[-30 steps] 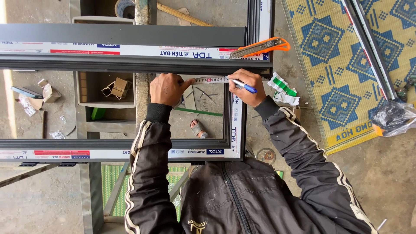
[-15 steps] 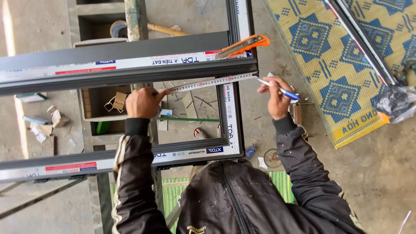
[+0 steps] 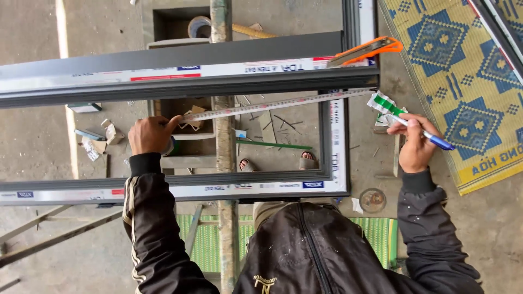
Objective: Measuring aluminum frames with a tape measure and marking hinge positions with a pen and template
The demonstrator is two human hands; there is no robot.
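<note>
While my left hand (image 3: pixel 150 134) gripped the tape measure (image 3: pixel 272 106) case, its blade ran slantwise across the dark aluminium frame (image 3: pixel 338 141) toward the far corner. My right hand (image 3: pixel 417 142), well apart beyond the frame, pinched a blue pen (image 3: pixel 430 136).

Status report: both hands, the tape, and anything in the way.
Left hand grips tape measure, blade stretched across dark aluminium frame. Right hand off the frame, holding blue pen. Orange-handled tool lies on the frame corner.
</note>
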